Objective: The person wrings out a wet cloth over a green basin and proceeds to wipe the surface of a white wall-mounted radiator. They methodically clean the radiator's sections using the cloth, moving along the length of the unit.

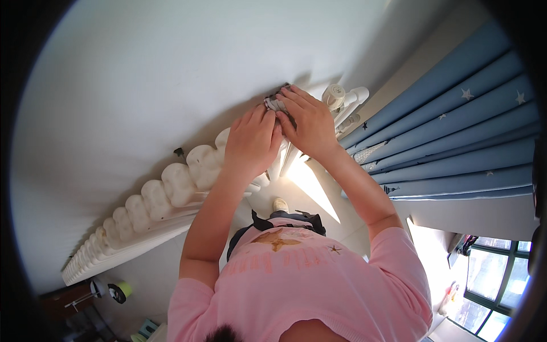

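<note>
A crumpled cloth (278,105), grey and white with dark parts, lies under both hands at the top end of a white column radiator (174,181) by the wall. My right hand (308,119) rests over the cloth, fingers bent on it and pressing it down. Beside it, my left hand (252,141) has its fingertips at the cloth's near edge, over the radiator's top; its palm side is hidden, so its grip on the cloth cannot be made out. The white radiator valve knob (333,95) is just right of my right hand.
White pipes (355,97) rise beside the valve. Blue curtains (444,128) with stars hang at the right, above a window (491,273) with a green frame. The pale wall (149,77) runs behind the radiator. A yellow-green round object (121,292) is at lower left.
</note>
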The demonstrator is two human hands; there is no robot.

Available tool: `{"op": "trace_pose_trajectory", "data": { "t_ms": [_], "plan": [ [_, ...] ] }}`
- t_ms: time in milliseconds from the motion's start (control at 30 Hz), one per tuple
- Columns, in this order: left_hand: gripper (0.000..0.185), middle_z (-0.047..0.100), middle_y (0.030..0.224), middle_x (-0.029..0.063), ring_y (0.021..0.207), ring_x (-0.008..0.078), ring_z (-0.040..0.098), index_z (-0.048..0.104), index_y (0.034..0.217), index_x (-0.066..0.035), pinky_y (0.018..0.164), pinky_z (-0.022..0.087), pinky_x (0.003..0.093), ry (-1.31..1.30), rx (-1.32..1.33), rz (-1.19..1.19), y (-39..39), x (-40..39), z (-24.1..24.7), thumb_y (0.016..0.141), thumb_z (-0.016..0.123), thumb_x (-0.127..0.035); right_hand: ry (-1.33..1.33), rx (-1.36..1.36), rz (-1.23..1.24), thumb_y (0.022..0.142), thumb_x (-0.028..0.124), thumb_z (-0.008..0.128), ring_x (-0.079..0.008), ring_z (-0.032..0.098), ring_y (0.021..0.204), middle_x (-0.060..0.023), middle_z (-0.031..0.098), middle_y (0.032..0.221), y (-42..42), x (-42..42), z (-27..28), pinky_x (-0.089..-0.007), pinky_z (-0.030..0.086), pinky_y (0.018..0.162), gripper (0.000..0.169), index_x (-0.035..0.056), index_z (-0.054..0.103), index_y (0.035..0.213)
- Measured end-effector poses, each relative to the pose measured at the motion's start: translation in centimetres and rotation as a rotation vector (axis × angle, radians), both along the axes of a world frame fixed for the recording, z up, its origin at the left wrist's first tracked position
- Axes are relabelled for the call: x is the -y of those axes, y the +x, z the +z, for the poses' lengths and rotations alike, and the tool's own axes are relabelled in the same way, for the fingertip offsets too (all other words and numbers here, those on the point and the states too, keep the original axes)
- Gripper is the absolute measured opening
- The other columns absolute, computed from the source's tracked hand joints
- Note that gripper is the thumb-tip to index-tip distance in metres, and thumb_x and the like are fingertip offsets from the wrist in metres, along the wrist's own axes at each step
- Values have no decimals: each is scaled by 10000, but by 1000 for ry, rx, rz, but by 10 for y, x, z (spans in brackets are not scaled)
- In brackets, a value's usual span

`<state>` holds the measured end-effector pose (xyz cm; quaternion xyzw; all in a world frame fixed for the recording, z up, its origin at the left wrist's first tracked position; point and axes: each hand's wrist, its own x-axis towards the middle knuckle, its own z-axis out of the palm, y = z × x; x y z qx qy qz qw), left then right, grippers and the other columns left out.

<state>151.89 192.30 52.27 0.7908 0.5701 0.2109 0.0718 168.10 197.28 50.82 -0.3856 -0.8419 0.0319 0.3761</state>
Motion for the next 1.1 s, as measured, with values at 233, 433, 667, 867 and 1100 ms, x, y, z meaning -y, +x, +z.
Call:
{"op": "trace_pose_trajectory", "data": {
  "t_ms": [233,433,667,867,1100],
  "plan": [
    [399,532,1326,122,1228,297,496,517,1308,-48,1004,394,435,62,46,7,-5,4,-3,927,476,-159,88,25,-108,846,81,642,-315,636,1057,-143,687,1060,27,47,0,-387,529,845,295,23,647,1135],
    [400,526,1344,125,1231,296,496,518,1314,-52,1014,384,432,57,50,20,-4,8,-5,936,479,-176,-628,-370,-226,952,118,567,-302,595,681,-131,656,820,68,79,-3,-343,487,657,272,-19,604,1184],
    [393,528,1340,126,1226,295,498,521,1305,-50,1011,384,429,66,46,-6,-2,3,0,935,480,-175,-34,-150,-35,880,85,611,-332,608,1118,-191,655,1136,16,17,-5,-439,476,947,323,-44,595,1176],
    [389,527,1342,127,1230,302,493,526,1299,-48,1016,379,432,40,50,6,-6,5,-3,932,478,-166,69,-55,-107,869,85,619,-294,667,975,-137,702,964,30,31,-1,-444,458,969,233,-1,638,1085],
    [387,523,1349,128,1234,311,488,524,1304,-53,1018,376,438,44,48,7,-6,6,-3,936,482,-169,-774,-476,-126,1022,208,473,-117,581,836,-28,639,887,90,60,24,-282,450,856,265,0,625,1086]
  ]
}}
